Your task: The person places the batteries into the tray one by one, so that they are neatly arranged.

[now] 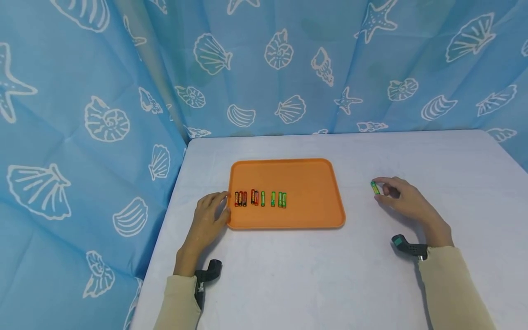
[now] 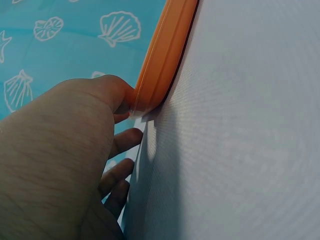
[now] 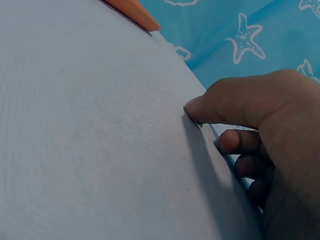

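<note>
On the white table lies an orange tray with a loose row of small batteries in its left half. Red-and-black batteries are at the row's left end, green batteries to their right. My left hand rests at the tray's left edge, thumb and index finger apart against the rim; in the left wrist view the thumb touches the tray's corner and the other fingers hang loose. Off to the right of the tray, my right hand pinches a green battery between thumb and index finger. The right wrist view mostly hides that battery.
A white cloth covers the table. A blue curtain printed with white shells and starfish hangs along the table's back and left side. Each wrist wears a black camera mount, such as the right mount.
</note>
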The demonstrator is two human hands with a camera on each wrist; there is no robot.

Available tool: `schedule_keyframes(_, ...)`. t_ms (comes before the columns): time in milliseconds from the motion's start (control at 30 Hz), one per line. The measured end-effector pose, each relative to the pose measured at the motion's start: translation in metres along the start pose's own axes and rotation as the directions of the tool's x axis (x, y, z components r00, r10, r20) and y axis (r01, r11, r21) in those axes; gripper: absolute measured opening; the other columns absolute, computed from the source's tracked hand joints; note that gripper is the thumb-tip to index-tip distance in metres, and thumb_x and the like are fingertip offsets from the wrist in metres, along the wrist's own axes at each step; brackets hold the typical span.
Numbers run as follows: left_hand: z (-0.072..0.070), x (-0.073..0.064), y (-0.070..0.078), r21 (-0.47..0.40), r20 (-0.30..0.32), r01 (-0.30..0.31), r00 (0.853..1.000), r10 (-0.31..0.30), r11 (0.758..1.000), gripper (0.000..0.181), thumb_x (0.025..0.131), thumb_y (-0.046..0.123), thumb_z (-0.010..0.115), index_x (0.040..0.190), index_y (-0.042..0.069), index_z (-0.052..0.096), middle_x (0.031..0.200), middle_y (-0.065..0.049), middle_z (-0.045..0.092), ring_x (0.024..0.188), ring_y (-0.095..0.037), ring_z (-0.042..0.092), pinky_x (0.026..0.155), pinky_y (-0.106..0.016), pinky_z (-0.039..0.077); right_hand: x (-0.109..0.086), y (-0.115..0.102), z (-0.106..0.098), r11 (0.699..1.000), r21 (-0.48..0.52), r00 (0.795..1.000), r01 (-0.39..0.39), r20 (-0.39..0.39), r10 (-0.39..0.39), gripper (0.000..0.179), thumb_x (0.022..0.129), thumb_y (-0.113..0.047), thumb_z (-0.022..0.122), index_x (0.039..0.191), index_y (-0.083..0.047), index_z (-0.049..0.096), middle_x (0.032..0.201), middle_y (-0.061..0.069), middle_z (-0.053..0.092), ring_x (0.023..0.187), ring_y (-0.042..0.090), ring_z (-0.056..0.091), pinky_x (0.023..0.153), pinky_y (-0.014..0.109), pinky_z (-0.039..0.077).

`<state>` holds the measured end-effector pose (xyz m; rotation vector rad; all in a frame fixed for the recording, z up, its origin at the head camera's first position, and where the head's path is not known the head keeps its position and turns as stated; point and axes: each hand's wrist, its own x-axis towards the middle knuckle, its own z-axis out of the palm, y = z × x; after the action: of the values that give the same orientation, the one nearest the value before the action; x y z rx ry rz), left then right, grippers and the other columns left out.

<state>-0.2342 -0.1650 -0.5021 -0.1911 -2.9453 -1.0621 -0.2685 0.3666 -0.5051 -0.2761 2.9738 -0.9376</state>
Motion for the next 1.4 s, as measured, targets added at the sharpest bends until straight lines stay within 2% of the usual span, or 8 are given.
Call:
schedule_keyframes(100,-0.001,0.000,-0.001,-0.005,-0.007,-0.005,1.000,0.005,1.000,0.049,0.102,0.030,0.053,0.150,0.022,0.046,0.153,-0.009,0.039,0.146,-0.030,0.023,0.115,-0.059,0.027,0.000,-0.001,0.000,1.000,0.014,1.000,-0.003,-0.005,0.003,0.047,0.096,-0.029,0.066,0.135,-0.005,0.055,0.097,0.010,0.047,0.094,0.025,0.040,0.077,0.040,0.035)
schedule_keyframes(367,0.000,0.000,0.000,-0.005,0.002,0.002,1.000,-0.002,1.000,0.049,0.102,0.031,0.053,0.150,0.022,0.046,0.153,-0.009,0.038,0.147,-0.030,0.022,0.115,-0.058,0.027,-0.002,-0.013,0.000,0.995,0.004,0.994,-0.096,-0.050,0.096,0.056,0.090,-0.046,0.072,0.125,-0.004,0.059,0.093,0.009,0.052,0.088,0.025,0.046,0.072,0.039,0.040)
schedule_keyframes(433,0.000,0.000,0.001,0.000,0.002,0.000,1.000,0.000,1.000,0.049,0.103,0.031,0.053,0.150,0.022,0.046,0.154,-0.008,0.038,0.147,-0.030,0.022,0.116,-0.058,0.027,-0.002,-0.020,0.000,0.997,-0.007,0.995,-0.074,-0.073,0.073,0.055,0.089,-0.044,0.074,0.124,-0.004,0.060,0.091,0.008,0.053,0.087,0.025,0.047,0.070,0.036,0.041)
schedule_keyframes(633,0.000,0.000,0.001,0.001,0.000,-0.002,1.000,0.002,1.000,0.049,0.102,0.032,0.054,0.150,0.022,0.045,0.154,-0.009,0.037,0.146,-0.030,0.022,0.115,-0.059,0.028,0.004,-0.048,0.007,0.998,-0.009,0.990,0.064,-0.125,-0.065,0.043,0.088,-0.035,0.078,0.117,-0.006,0.064,0.087,0.005,0.052,0.084,0.022,0.045,0.065,0.029,0.039)
schedule_keyframes(900,0.000,0.001,0.000,0.001,-0.005,-0.011,1.000,0.011,1.000,0.049,0.102,0.031,0.054,0.149,0.022,0.046,0.152,-0.009,0.039,0.145,-0.030,0.023,0.115,-0.058,0.028,0.009,-0.096,0.014,0.986,-0.024,0.979,0.163,-0.119,-0.165,0.040,0.088,-0.031,0.078,0.119,-0.008,0.065,0.087,0.003,0.052,0.087,0.023,0.051,0.074,0.039,0.046)
schedule_keyframes(1133,0.002,0.003,0.000,-0.003,-0.009,-0.029,1.000,0.029,1.000,0.049,0.102,0.030,0.055,0.149,0.021,0.047,0.152,-0.009,0.040,0.145,-0.030,0.025,0.115,-0.058,0.029,0.012,-0.120,0.029,0.981,-0.007,0.978,0.195,-0.076,-0.195,0.044,0.087,-0.028,0.079,0.122,-0.007,0.064,0.089,0.003,0.053,0.090,0.025,0.053,0.078,0.042,0.049)
schedule_keyframes(1267,0.002,0.002,0.000,0.012,-0.007,-0.019,1.000,0.019,1.000,0.050,0.102,0.031,0.055,0.149,0.021,0.046,0.152,-0.009,0.040,0.145,-0.030,0.025,0.115,-0.058,0.028,0.016,-0.131,0.041,0.966,0.022,0.965,0.258,-0.056,-0.257,0.043,0.086,-0.025,0.081,0.122,-0.007,0.065,0.089,0.003,0.053,0.085,0.024,0.052,0.074,0.040,0.050)
schedule_keyframes(1400,0.000,0.001,0.000,0.025,-0.010,-0.009,1.000,0.009,1.000,0.050,0.102,0.031,0.054,0.150,0.021,0.046,0.152,-0.009,0.040,0.145,-0.031,0.024,0.115,-0.058,0.028,0.020,-0.141,0.051,0.955,0.036,0.955,0.295,-0.048,-0.294,0.041,0.086,-0.026,0.081,0.119,-0.008,0.066,0.087,0.001,0.053,0.081,0.019,0.048,0.068,0.035,0.044)
